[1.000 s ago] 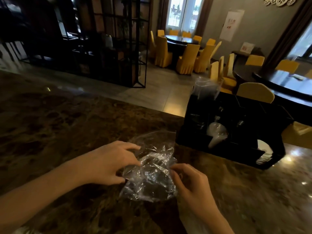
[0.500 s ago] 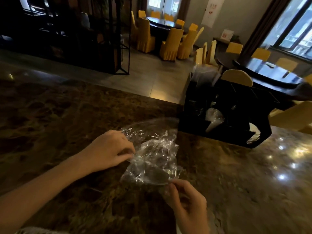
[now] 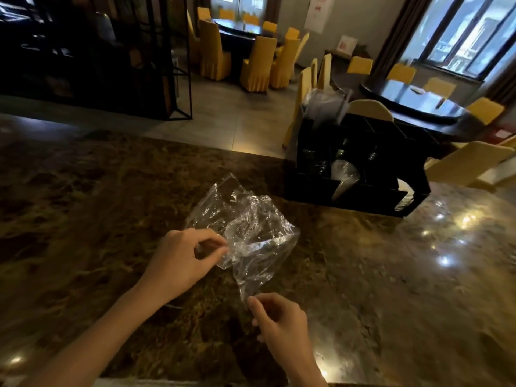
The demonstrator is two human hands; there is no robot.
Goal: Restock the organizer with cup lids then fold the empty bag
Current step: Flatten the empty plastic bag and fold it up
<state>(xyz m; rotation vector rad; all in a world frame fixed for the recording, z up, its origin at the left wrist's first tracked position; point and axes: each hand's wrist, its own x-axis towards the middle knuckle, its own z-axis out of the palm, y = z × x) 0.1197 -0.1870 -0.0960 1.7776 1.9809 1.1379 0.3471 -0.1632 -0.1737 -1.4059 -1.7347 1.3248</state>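
Clear crinkled plastic bag [image 3: 245, 227], looks empty, is held partly raised off the brown marble countertop [image 3: 83, 191], in front of the person and near-left of the organizer. Its left edge is pinched between thumb and forefinger of the left hand [image 3: 181, 261]; its lowest corner is pinched by the fingertips of the right hand [image 3: 279, 319], remaining fingers curled in. Bag is stretched loosely between the two pinches, its far flap resting on the counter.

Black compartmented organizer [image 3: 360, 169] is set on the counter behind and right of the bag, apart from it. Contents seen: clear cup lids [image 3: 324, 103] standing out of the top back-left compartment; a stack of clear cups [image 3: 344, 175] lying tilted in a front slot; something white in the right end slot [image 3: 405, 195], cannot be identified. Other compartments are too dark to read.
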